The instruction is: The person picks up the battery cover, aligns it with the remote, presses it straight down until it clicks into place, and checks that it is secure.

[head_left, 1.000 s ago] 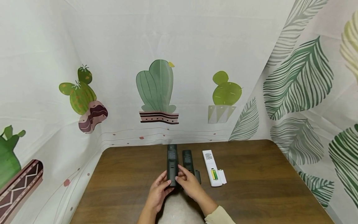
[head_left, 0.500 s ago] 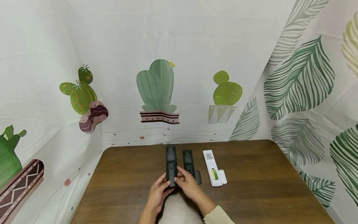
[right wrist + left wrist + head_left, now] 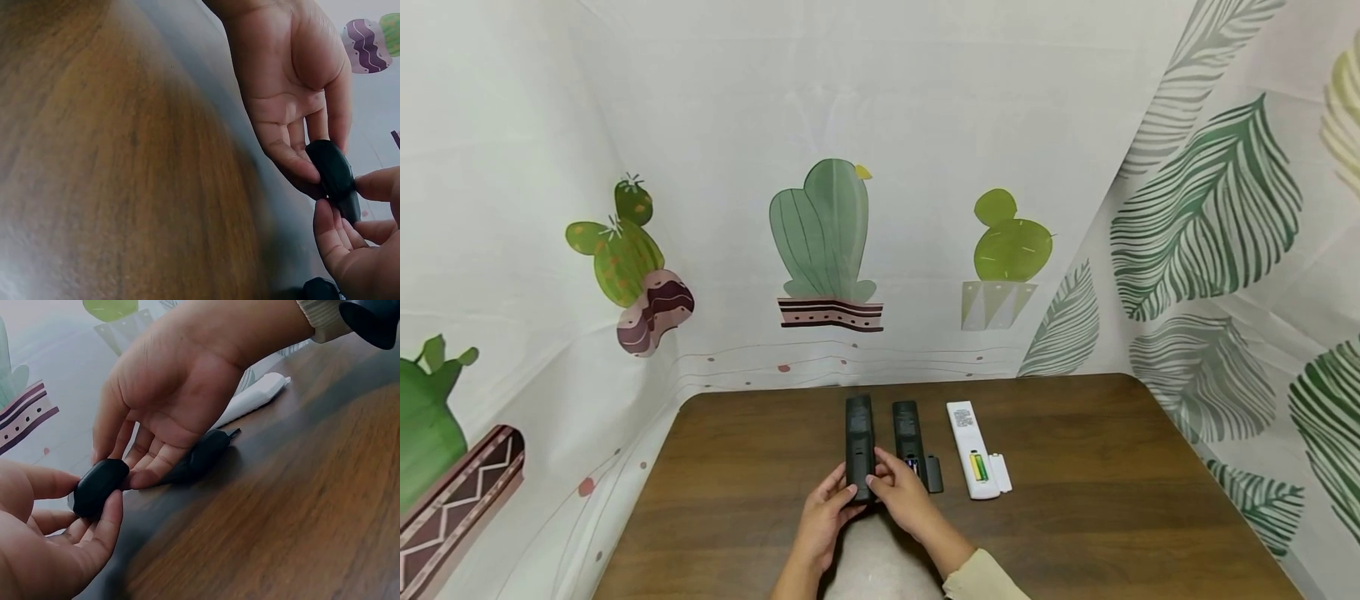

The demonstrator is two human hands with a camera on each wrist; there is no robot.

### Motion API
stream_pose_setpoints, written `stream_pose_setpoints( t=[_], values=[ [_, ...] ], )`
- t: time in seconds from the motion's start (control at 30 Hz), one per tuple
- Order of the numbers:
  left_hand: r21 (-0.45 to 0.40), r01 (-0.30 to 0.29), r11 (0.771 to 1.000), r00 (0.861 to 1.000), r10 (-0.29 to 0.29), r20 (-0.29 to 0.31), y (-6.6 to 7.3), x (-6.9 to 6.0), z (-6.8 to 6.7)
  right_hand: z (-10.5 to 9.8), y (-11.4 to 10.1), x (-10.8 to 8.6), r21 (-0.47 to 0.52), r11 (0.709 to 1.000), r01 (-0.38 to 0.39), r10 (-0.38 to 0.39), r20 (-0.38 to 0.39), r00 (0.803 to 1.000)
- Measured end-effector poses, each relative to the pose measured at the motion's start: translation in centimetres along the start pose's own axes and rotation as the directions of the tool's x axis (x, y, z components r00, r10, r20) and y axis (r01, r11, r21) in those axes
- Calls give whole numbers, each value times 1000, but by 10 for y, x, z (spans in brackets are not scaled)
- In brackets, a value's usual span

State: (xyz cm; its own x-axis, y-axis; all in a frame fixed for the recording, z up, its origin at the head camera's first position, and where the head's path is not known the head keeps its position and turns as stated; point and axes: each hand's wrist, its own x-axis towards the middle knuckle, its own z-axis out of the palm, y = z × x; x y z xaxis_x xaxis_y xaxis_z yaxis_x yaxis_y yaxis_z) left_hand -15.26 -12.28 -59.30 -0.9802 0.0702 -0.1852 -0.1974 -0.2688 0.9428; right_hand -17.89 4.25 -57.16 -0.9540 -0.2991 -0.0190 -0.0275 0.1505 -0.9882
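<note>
1. Black remote (image 3: 859, 433) lies back up between my hands, over the wooden table (image 3: 737, 483).
2. My left hand (image 3: 822, 523) pinches its near end from the left; my right hand (image 3: 908, 498) grips that end from the right.
3. Rightward lies a smaller dark remote (image 3: 906, 419), a dark cover (image 3: 934, 475) beside it.
4. Farther right, a white remote (image 3: 964, 429) shows green-and-yellow batteries (image 3: 979, 467), its white cover (image 3: 1002, 473) alongside.

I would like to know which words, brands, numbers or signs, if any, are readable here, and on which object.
No text is readable.
Held black remote: faint label, too small.
Other black remote: faint print, too small.
White remote: printed block, too small.
Its batteries: no marking legible.
</note>
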Motion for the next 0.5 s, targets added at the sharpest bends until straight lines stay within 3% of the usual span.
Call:
stream_pose_setpoints(
  t=[0.5],
  values=[
    [72,-8,997,997,13,-76,-2,0,0,6,3,1,-49,999,-19,19,0,1000]
  ],
)
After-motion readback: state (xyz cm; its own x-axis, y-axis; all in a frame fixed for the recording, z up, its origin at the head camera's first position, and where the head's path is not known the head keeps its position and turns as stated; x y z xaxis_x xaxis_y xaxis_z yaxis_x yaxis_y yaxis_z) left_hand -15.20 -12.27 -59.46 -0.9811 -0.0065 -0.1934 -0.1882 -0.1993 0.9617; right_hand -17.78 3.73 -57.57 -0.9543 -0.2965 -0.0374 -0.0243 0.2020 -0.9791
